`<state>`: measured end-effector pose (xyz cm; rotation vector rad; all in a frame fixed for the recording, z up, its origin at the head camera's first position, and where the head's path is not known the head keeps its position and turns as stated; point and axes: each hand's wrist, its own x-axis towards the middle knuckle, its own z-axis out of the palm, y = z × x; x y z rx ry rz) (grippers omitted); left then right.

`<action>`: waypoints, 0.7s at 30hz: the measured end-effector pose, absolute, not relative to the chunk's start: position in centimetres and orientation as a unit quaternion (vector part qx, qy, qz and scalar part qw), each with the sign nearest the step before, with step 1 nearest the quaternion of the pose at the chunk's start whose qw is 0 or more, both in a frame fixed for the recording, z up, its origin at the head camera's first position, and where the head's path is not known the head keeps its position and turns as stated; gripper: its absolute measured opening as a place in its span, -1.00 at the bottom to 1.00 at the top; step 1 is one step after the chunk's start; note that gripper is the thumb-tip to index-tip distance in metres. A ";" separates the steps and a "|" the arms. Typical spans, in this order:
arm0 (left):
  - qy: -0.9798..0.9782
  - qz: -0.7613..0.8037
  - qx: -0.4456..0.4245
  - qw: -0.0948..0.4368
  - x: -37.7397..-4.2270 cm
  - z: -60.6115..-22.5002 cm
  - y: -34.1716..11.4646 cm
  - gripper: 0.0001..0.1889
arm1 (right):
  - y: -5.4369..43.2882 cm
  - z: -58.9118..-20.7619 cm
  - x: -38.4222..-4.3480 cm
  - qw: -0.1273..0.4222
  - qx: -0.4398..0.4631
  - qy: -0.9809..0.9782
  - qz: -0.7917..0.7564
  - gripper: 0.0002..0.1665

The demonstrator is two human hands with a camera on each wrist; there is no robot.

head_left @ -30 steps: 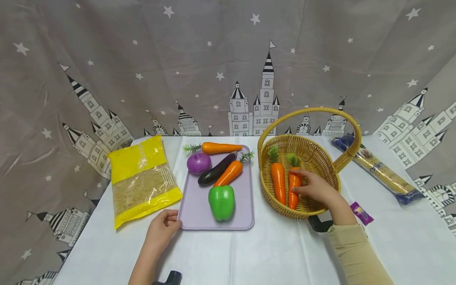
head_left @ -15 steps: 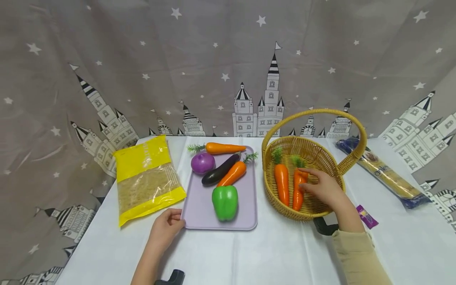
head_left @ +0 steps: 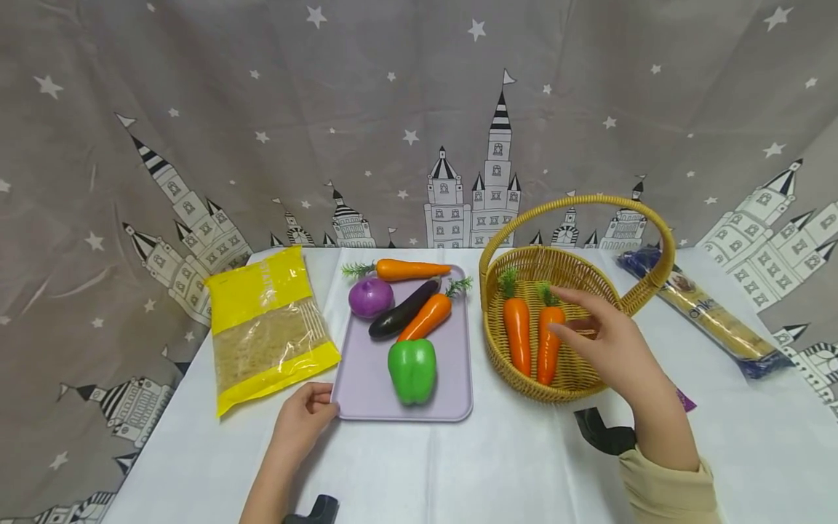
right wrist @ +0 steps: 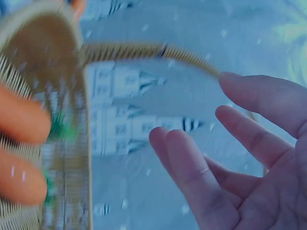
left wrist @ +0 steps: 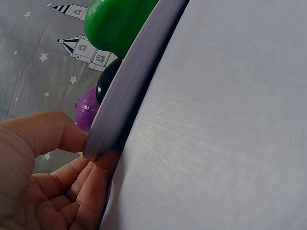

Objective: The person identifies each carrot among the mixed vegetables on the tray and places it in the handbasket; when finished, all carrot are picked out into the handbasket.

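Observation:
My left hand (head_left: 304,418) pinches the near left corner of a lilac tray (head_left: 366,400); in the left wrist view the thumb and fingers meet at its rim. On the tray lie a green bell pepper (head_left: 412,371), a black eggplant (head_left: 404,309), a purple onion (head_left: 370,297), an orange carrot (head_left: 428,316) and another carrot (head_left: 412,270) along the far edge. My right hand (head_left: 612,346) hovers over the right side of a wicker basket (head_left: 556,395), fingers spread and holding nothing. Inside the basket are a left carrot (head_left: 517,335) and a right carrot (head_left: 548,349), side by side.
A yellow bag of pasta (head_left: 271,331) lies left of the tray. Right of the basket is a long pack of spaghetti (head_left: 713,320). A small purple packet (head_left: 685,400) is partly hidden behind my right wrist. The basket's tall handle (head_left: 589,200) arches over it.
My right hand has let go of the right carrot, spread its fingers and lifted back toward the right. The carrot stays in the basket. My left hand keeps its hold on the tray.

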<state>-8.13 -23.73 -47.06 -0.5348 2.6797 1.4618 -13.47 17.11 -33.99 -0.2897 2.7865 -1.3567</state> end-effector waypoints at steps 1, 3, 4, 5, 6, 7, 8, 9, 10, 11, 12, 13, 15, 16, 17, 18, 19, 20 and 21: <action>0.864 0.472 -0.173 0.022 -8.1 -47.1 -23.7 -0.65 | 16.6 -33.9 -13.3 0.010 -0.097 0.893 -0.440 -0.36; 0.864 0.472 -0.174 0.022 -8.1 -47.1 -23.7 -0.65 | 15.3 -34.2 -13.0 0.011 -0.109 0.888 -0.447 -0.37; 0.864 0.472 -0.175 0.021 -8.1 -47.0 -23.7 -0.65 | 14.7 -34.4 -13.1 0.014 -0.116 0.884 -0.452 -0.38; 0.864 0.472 -0.175 0.020 -8.1 -47.0 -23.7 -0.65 | 14.0 -34.8 -13.1 0.018 -0.123 0.880 -0.459 -0.38; 0.864 0.472 -0.175 0.019 -8.1 -47.0 -23.7 -0.65 | 13.4 -35.1 -13.2 0.025 -0.127 0.876 -0.465 -0.39; 0.864 0.472 -0.174 0.019 -8.1 -47.0 -23.7 -0.66 | 12.8 -35.5 -13.3 0.030 -0.131 0.874 -0.468 -0.39; 0.864 0.473 -0.173 0.019 -8.1 -47.0 -23.7 -0.66 | 12.3 -35.8 -13.5 0.035 -0.134 0.873 -0.468 -0.39; 0.864 0.473 -0.172 0.020 -8.1 -47.1 -23.7 -0.66 | 11.8 -36.2 -13.6 0.037 -0.136 0.873 -0.467 -0.40; 0.864 0.474 -0.172 0.020 -8.1 -47.1 -23.6 -0.66 | 11.3 -36.5 -13.7 0.038 -0.139 0.872 -0.469 -0.40; 0.864 0.473 -0.172 0.021 -8.1 -47.1 -23.6 -0.66 | 10.8 -36.7 -13.8 0.040 -0.140 0.871 -0.468 -0.40; 0.864 0.472 -0.173 0.021 -8.1 -47.1 -23.6 -0.66 | 10.3 -37.0 -13.9 0.043 -0.140 0.872 -0.467 -0.40; 0.864 0.473 -0.174 0.021 -8.1 -47.1 -23.7 -0.66 | 9.9 -37.2 -14.0 0.047 -0.139 0.872 -0.466 -0.40; 0.863 0.473 -0.177 0.022 -8.0 -47.1 -23.7 -0.66 | 9.1 -37.7 -14.3 0.057 -0.139 0.868 -0.473 -0.40; 0.863 0.473 -0.178 0.023 -8.0 -47.1 -23.7 -0.66 | 8.7 -37.9 -14.4 0.062 -0.140 0.865 -0.478 -0.39; 0.862 0.473 -0.179 0.023 -8.0 -47.1 -23.7 -0.66 | 8.3 -38.2 -14.5 0.065 -0.137 0.864 -0.480 -0.39; 0.862 0.474 -0.179 0.023 -8.0 -47.1 -23.7 -0.66 | 7.9 -38.4 -14.6 0.068 -0.134 0.862 -0.484 -0.39; 0.862 0.474 -0.179 0.024 -8.0 -47.1 -23.7 -0.66 | 7.6 -38.6 -14.7 0.070 -0.131 0.861 -0.486 -0.39; 0.862 0.473 -0.179 0.024 -8.0 -47.1 -23.7 -0.66 | 7.2 -38.9 -14.9 0.071 -0.129 0.861 -0.487 -0.39; 0.862 0.473 -0.178 0.024 -8.0 -47.1 -23.7 -0.66 | 6.9 -39.1 -14.9 0.072 -0.127 0.861 -0.488 -0.39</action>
